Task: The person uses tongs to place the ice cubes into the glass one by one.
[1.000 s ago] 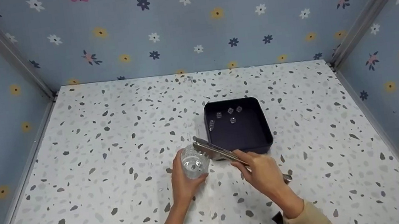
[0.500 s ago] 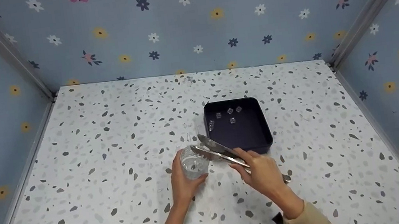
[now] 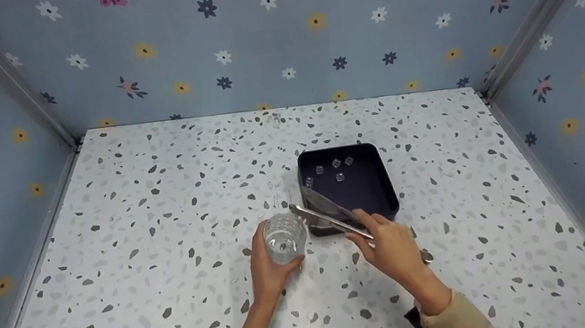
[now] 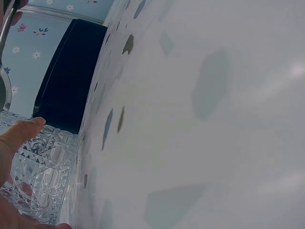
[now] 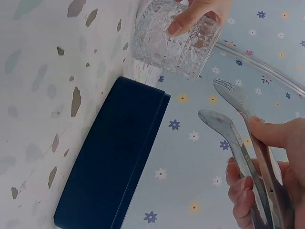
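My left hand [image 3: 272,272] grips a clear cut-glass tumbler [image 3: 284,238] from its left side, thumb at the near right. In the left wrist view, fingers wrap the patterned wall of the glass [image 4: 45,167]. My right hand [image 3: 396,246] holds metal tongs [image 3: 335,221], whose arms stand apart. The right wrist view shows nothing between the tong tips [image 5: 221,119]. The tips are just right of the glass, overlapping the near left corner of a dark square box [image 3: 392,190]. Several small clear cubes [image 3: 340,177] lie toward the back and left of the box.
The box stands right of the glass on a white speckled tabletop [image 3: 163,222]. Blue flowered panels [image 3: 274,35] enclose the table at the back and both sides. Metal posts [image 3: 11,77] run up at the back corners.
The tongs were nearly together over the glass rim. They have spread and moved right, off the glass and over the box's corner. The left hand and glass stay in place.
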Demonstrator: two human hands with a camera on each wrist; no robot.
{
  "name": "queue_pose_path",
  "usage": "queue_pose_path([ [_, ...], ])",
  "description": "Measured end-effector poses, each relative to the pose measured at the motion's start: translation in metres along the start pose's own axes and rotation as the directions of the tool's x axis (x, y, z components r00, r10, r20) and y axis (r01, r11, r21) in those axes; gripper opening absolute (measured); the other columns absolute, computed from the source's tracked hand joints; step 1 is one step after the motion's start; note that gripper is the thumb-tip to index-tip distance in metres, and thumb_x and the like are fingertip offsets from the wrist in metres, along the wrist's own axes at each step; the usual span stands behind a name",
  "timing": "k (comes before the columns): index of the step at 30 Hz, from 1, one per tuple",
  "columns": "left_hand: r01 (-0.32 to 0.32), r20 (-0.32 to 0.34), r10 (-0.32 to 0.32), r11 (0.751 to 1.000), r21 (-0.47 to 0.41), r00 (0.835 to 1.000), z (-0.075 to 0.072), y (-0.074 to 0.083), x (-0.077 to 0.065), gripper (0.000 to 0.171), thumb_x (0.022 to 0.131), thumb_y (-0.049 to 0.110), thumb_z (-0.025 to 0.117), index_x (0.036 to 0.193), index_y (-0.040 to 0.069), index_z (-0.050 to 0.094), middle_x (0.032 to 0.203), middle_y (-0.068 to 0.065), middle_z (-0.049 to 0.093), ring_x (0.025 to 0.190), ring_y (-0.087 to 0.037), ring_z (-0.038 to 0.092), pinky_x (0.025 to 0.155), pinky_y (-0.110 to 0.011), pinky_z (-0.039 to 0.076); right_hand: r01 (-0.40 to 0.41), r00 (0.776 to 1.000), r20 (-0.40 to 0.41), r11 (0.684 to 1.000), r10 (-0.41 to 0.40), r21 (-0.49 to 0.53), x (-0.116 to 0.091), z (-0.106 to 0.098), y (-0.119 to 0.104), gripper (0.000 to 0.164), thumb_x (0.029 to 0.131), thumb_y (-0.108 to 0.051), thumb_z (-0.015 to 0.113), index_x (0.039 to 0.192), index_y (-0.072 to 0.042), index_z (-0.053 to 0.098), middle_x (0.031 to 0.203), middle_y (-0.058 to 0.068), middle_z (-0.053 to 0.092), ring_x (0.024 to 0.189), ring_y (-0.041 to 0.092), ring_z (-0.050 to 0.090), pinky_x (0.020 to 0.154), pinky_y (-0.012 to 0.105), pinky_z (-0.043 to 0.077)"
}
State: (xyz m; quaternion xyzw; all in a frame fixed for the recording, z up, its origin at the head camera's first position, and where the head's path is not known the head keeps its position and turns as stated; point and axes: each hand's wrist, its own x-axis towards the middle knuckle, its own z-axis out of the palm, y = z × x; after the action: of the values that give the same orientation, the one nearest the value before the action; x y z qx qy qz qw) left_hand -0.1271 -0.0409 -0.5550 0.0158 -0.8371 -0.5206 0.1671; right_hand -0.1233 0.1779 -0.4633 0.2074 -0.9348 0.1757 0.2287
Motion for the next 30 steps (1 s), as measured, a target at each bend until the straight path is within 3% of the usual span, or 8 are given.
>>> queue_pose_path([
  [10,0.017,0.006,-0.017,1.0,-0.009,1.0,0.001,-0.002,-0.001,0.099,0.051,0.012,0.084,0.134,0.003,0.03,0.131,-0.014,0.04,0.121,-0.028,0.036,0.104,-0.036,0.027,-0.088,0.996,0.027,0.996,0.089,-0.026,0.005,-0.005,0.014,0.044,0.079,-0.035,0.064,0.112,-0.007,0.058,0.069,0.006,0.054,0.044,0.024,0.049,0.039,0.036,0.041],
  [20,0.032,0.006,-0.031,0.999,-0.02,0.999,0.001,-0.001,-0.002,0.099,0.051,0.011,0.084,0.134,0.004,0.03,0.132,-0.012,0.039,0.121,-0.026,0.036,0.104,-0.034,0.026,-0.164,0.984,0.066,0.984,0.168,-0.063,0.01,-0.002,0.026,0.048,0.08,-0.036,0.063,0.115,-0.003,0.058,0.09,0.017,0.063,0.049,0.027,0.054,0.046,0.041,0.049],
  [30,0.006,0.015,-0.006,1.0,-0.022,1.0,0.0,0.001,-0.001,0.099,0.053,0.011,0.084,0.134,0.0,0.028,0.131,-0.014,0.039,0.121,-0.028,0.036,0.104,-0.035,0.026,-0.211,0.976,0.047,0.974,0.215,-0.083,0.016,0.005,0.038,0.047,0.08,-0.036,0.063,0.113,-0.003,0.059,0.094,0.022,0.062,0.053,0.032,0.056,0.045,0.043,0.048],
])
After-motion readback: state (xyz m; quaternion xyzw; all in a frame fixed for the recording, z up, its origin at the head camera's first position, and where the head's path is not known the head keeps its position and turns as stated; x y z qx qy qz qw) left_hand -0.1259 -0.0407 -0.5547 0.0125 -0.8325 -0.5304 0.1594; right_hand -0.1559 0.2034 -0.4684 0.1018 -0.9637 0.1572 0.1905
